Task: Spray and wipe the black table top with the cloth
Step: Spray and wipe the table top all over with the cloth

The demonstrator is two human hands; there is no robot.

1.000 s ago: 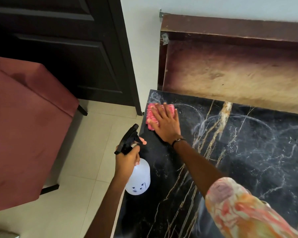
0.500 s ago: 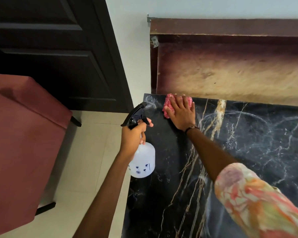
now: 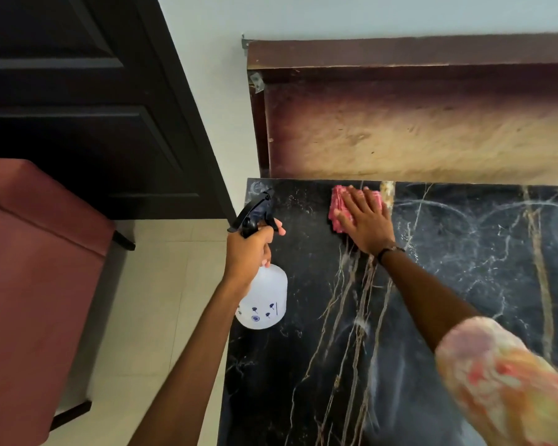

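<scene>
The black marble table top [image 3: 303,365] with gold and white veins fills the lower right. My right hand [image 3: 364,220] lies flat with spread fingers on a folded pink cloth [image 3: 337,204], pressing it to the table near the far edge. My left hand [image 3: 250,252] grips the neck of a white spray bottle [image 3: 264,300] with a black trigger head, held over the table's left edge, nozzle aimed at the far left corner. Wet streaks show on the surface.
A brown wooden panel [image 3: 416,130] stands against the wall right behind the table. A red upholstered chair [image 3: 36,278] sits to the left on the pale tiled floor [image 3: 155,300]. A dark door [image 3: 78,107] is behind the chair.
My right hand has slid the pink cloth rightward along the table's far edge. My left hand has raised the spray bottle toward the far left corner.
</scene>
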